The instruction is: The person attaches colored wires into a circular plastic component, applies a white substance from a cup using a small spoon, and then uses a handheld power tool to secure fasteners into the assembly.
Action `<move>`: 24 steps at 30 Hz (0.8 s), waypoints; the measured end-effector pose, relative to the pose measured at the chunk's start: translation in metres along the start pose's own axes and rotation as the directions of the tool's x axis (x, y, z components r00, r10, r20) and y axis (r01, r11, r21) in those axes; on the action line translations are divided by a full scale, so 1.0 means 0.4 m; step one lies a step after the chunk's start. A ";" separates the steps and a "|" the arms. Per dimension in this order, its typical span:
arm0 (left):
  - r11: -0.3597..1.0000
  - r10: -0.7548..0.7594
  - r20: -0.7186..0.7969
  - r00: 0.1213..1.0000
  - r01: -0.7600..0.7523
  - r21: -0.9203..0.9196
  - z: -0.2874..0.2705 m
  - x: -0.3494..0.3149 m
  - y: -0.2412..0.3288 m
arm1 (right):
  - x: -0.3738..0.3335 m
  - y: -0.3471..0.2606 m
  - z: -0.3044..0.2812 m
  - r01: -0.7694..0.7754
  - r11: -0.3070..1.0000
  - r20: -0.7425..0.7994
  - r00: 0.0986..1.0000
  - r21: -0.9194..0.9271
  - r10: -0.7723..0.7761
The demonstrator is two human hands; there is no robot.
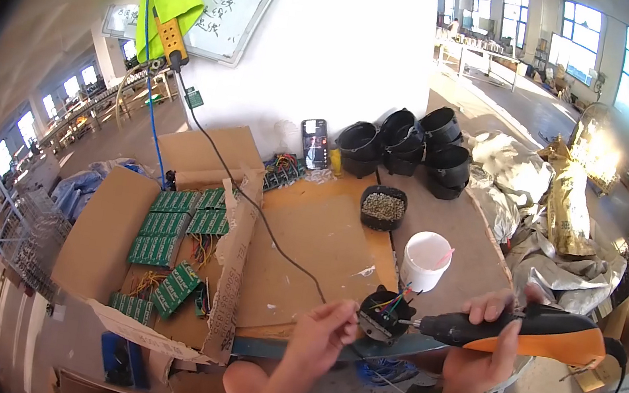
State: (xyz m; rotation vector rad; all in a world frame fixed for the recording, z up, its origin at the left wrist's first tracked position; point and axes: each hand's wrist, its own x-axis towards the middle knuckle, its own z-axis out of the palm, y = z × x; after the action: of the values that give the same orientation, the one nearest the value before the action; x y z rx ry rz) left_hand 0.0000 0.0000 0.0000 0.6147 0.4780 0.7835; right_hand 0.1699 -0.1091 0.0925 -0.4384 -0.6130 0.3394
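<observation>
My right hand (482, 349) is wrapped round an orange and black electric screwdriver (552, 336), which lies nearly level and points left. Its bit meets, or almost meets, the right side of a black round housing (377, 326) at the table's front edge. Thin coloured wires (399, 298) rise from this housing. To its left, my left hand (323, 333) is closed with thumb and fingertips pinched together close to the housing. Whatever sits in that pinch is too small to make out. A dark cable (276, 239) runs down to the left hand and passes behind it.
An open cardboard box (228, 297) of green circuit boards (165, 228) stands left. Behind the housing are a white tub (426, 262) and a black cup of small metal parts (384, 208). Black housings (407, 141), a phone (314, 144) and a hanging power strip (169, 38) are farther back.
</observation>
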 end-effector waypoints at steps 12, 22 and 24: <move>0.992 -0.024 0.012 1.000 0.026 -0.122 0.042 -0.067 -0.080 | -0.062 0.031 -0.005 -0.066 0.989 0.094 0.994 0.134 0.054; 0.998 0.060 -0.005 0.998 -0.060 0.009 0.054 -0.074 -0.077 | -0.069 0.043 -0.015 -0.067 0.988 0.106 0.993 0.138 0.053; 0.997 0.074 -0.015 0.997 -0.074 0.027 0.059 -0.073 -0.075 | -0.066 0.048 -0.014 -0.046 0.993 0.162 0.986 0.106 0.028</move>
State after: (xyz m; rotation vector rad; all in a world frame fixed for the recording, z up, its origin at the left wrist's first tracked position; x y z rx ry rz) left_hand 0.0113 -0.0467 0.0022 0.6538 0.4833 0.8540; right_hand 0.1496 -0.1054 0.0666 -0.3189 -0.7400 0.4450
